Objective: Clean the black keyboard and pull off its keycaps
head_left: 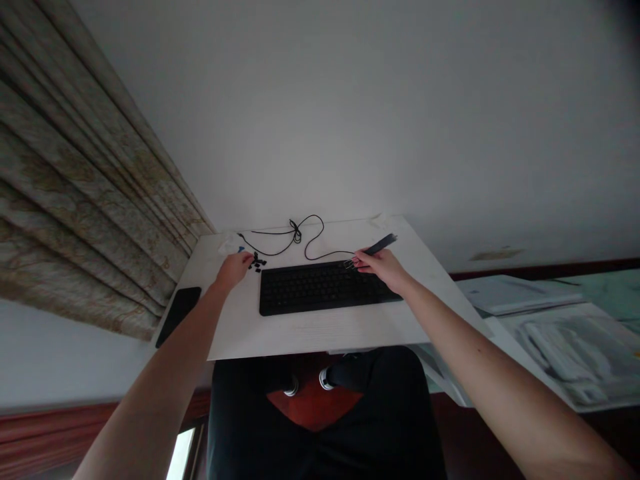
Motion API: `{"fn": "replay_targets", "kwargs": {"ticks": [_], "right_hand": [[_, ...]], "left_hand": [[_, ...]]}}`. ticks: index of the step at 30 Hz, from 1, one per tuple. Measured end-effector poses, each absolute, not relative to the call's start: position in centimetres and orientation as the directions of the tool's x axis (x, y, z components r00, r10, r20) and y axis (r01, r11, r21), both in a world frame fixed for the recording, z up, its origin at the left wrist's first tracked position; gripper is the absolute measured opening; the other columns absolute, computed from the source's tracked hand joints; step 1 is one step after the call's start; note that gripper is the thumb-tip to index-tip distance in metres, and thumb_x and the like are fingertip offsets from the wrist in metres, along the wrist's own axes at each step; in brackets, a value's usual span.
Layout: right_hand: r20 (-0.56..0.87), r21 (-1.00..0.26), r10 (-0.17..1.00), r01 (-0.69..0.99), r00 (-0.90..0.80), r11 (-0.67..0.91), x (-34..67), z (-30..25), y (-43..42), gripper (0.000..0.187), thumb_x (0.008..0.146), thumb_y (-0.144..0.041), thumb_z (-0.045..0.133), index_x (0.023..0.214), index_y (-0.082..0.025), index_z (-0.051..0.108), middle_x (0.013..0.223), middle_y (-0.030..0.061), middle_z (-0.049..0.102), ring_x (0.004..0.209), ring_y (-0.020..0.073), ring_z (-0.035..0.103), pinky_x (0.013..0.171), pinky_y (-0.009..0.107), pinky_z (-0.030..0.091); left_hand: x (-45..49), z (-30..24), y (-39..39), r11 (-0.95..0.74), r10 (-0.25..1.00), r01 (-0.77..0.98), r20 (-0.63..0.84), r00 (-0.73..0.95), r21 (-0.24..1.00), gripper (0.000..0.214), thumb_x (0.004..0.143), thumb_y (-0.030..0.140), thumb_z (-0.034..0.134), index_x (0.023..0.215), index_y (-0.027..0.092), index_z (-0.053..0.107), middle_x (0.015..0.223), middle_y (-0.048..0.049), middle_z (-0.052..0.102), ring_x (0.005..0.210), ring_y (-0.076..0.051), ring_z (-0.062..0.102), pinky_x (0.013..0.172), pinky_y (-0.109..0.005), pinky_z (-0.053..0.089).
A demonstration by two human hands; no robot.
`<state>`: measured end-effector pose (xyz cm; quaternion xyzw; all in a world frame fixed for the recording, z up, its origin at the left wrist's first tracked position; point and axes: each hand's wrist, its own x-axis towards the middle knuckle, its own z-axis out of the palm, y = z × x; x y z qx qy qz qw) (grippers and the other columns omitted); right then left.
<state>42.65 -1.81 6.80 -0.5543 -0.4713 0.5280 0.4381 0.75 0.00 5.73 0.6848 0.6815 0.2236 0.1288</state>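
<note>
A black keyboard (325,288) lies across the middle of a small white table (310,330), its thin black cable (300,239) looped behind it. My right hand (380,267) is closed round a dark slim tool (379,246) with wire prongs at its front end, held at the keyboard's far right corner. My left hand (234,269) reaches to the table's far left, fingers pinched beside a small heap of loose black keycaps (257,263). What the fingers hold, if anything, is too small to make out.
A black phone (179,313) lies at the table's left edge. Patterned curtains (75,200) hang on the left and a plain wall stands behind. Pale papers and trays (550,327) sit low on the right. My dark-clothed legs are under the table.
</note>
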Motion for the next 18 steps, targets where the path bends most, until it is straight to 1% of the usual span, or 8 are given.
{"fn": "replay_targets", "kwargs": {"ticks": [4, 6, 8, 10, 11, 13, 16, 18], "right_hand": [[-0.171, -0.984, 0.985, 0.060, 0.004, -0.171, 42.7, 6.7, -1.9, 0.011, 0.091, -0.024, 0.069, 0.090, -0.013, 0.071, 0.088, 0.0124, 0.076, 0.073, 0.0168, 0.073, 0.067, 0.027, 0.063], [-0.171, -0.983, 0.985, 0.060, 0.005, -0.171, 42.8, 6.6, -1.9, 0.011, 0.092, -0.024, 0.068, 0.090, -0.013, 0.071, 0.089, 0.0127, 0.077, 0.074, 0.0168, 0.073, 0.066, 0.027, 0.063], [-0.172, -0.983, 0.985, 0.062, 0.004, -0.172, 43.0, 6.6, -1.9, 0.011, 0.092, -0.024, 0.068, 0.090, -0.014, 0.071, 0.090, 0.0128, 0.077, 0.074, 0.0168, 0.073, 0.066, 0.026, 0.063], [-0.163, -0.984, 0.987, 0.070, 0.007, -0.163, 43.3, 6.6, -1.7, 0.010, 0.091, -0.023, 0.068, 0.090, -0.014, 0.071, 0.090, 0.0129, 0.077, 0.074, 0.0169, 0.073, 0.064, 0.025, 0.063], [-0.157, -0.985, 0.988, 0.076, 0.011, -0.157, 43.4, 6.6, -1.6, 0.010, 0.091, -0.023, 0.068, 0.090, -0.014, 0.071, 0.090, 0.0129, 0.077, 0.074, 0.0170, 0.073, 0.063, 0.025, 0.063], [-0.144, -0.985, 0.989, 0.094, 0.028, -0.146, 43.6, 6.5, -1.2, 0.010, 0.091, -0.023, 0.068, 0.092, -0.014, 0.071, 0.090, 0.0131, 0.077, 0.073, 0.0174, 0.072, 0.060, 0.024, 0.062], [-0.128, -0.982, 0.990, 0.134, 0.059, -0.135, 43.5, 5.9, -0.8, 0.013, 0.090, -0.026, 0.068, 0.093, -0.013, 0.070, 0.089, 0.0136, 0.076, 0.070, 0.0179, 0.072, 0.055, 0.024, 0.061], [-0.119, -0.979, 0.991, 0.158, 0.067, -0.128, 43.1, 5.4, -0.7, 0.015, 0.090, -0.028, 0.068, 0.092, -0.013, 0.070, 0.088, 0.0138, 0.076, 0.068, 0.0179, 0.072, 0.053, 0.024, 0.061]], "left_hand": [[1.2, 4.7, 0.0, -0.020, 0.989, 0.907, 0.139, -0.042, 0.422, 0.021, 0.088, 0.025, 0.059, 0.102, 0.018, 0.073, 0.097, -0.0070, 0.075, 0.091, -0.023, 0.065, 0.081, -0.027, 0.045], [1.4, 4.4, -0.2, -0.006, 0.985, 0.910, 0.158, -0.066, 0.414, 0.023, 0.090, 0.023, 0.058, 0.107, 0.016, 0.071, 0.100, -0.0070, 0.074, 0.094, -0.023, 0.065, 0.084, -0.027, 0.045], [1.7, 4.3, -0.5, -0.016, 0.975, 0.906, 0.207, -0.080, 0.424, 0.022, 0.091, 0.019, 0.055, 0.108, 0.015, 0.069, 0.102, -0.0071, 0.072, 0.097, -0.022, 0.064, 0.088, -0.028, 0.046], [2.6, 4.2, -1.0, -0.062, 0.959, 0.898, 0.275, -0.067, 0.436, 0.023, 0.091, 0.014, 0.052, 0.107, 0.016, 0.068, 0.106, -0.0075, 0.070, 0.101, -0.023, 0.064, 0.095, -0.031, 0.047], [3.3, 4.2, -1.3, -0.099, 0.953, 0.893, 0.301, -0.043, 0.438, 0.024, 0.091, 0.013, 0.051, 0.107, 0.016, 0.067, 0.108, -0.0080, 0.069, 0.104, -0.023, 0.063, 0.098, -0.032, 0.047], [5.6, 4.2, -2.0, -0.161, 0.951, 0.888, 0.307, 0.023, 0.431, 0.025, 0.090, 0.013, 0.051, 0.107, 0.019, 0.067, 0.111, -0.0077, 0.068, 0.109, -0.023, 0.062, 0.102, -0.034, 0.047], [10.8, 3.9, -2.8, -0.299, 0.942, 0.854, 0.276, 0.192, 0.425, 0.027, 0.090, 0.019, 0.055, 0.114, 0.022, 0.067, 0.115, -0.0077, 0.067, 0.116, -0.023, 0.060, 0.107, -0.037, 0.046], [14.9, 3.5, -3.0, -0.401, 0.912, 0.800, 0.272, 0.306, 0.445, 0.032, 0.090, 0.025, 0.059, 0.122, 0.021, 0.064, 0.119, -0.0084, 0.067, 0.118, -0.023, 0.059, 0.107, -0.037, 0.046]]}}
